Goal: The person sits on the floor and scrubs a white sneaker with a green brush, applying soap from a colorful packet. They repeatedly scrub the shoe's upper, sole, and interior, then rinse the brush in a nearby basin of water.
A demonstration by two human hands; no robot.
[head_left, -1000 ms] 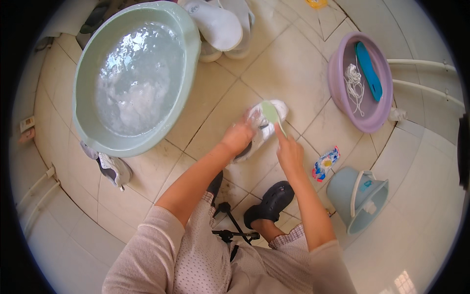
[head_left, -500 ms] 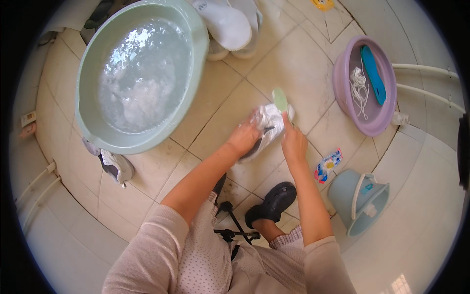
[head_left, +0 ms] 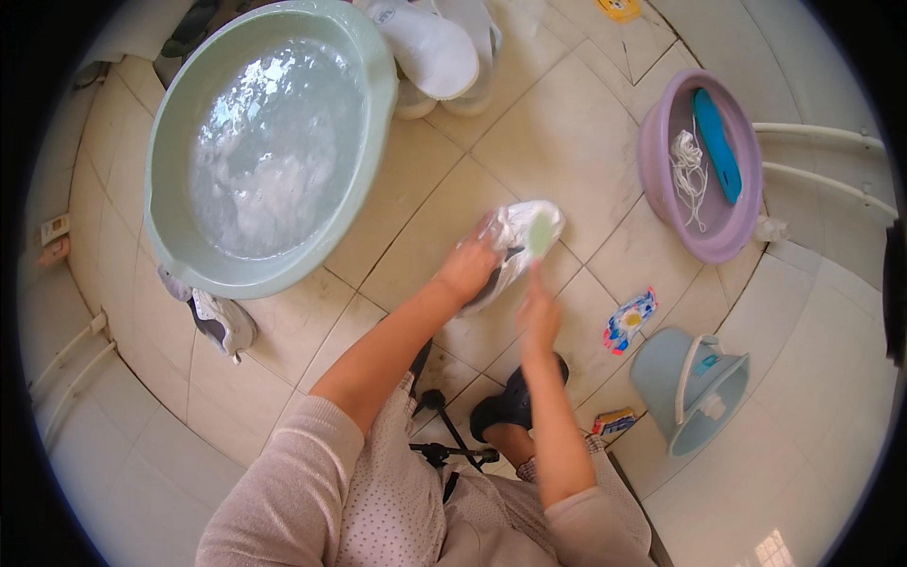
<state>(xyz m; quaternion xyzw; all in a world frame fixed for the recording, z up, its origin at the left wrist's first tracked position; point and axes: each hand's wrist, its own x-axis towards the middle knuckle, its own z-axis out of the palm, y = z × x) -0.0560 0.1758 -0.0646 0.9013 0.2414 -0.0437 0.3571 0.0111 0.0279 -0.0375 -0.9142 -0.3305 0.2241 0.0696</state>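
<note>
My left hand (head_left: 470, 267) pins the white shoe (head_left: 515, 248) to the floor; my right hand (head_left: 539, 312) grips the green brush (head_left: 540, 232). Short, firm strokes should work best.

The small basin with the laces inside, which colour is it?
The small basin is pale purple, a lilac tone; the head view shows it at the upper right.

Two hands are at work, the left hand (head_left: 470, 267) and the right hand (head_left: 539, 317). One white shoe (head_left: 515, 248) lies under them; one brush (head_left: 541, 233) is above the right. Two basins: one green basin (head_left: 373, 113) up-left, one purple basin (head_left: 654, 170) up-right. Two white shoes (head_left: 430, 47) lie beyond. One blue bucket (head_left: 661, 378) and one packet (head_left: 630, 319) are right of the right hand.
</note>
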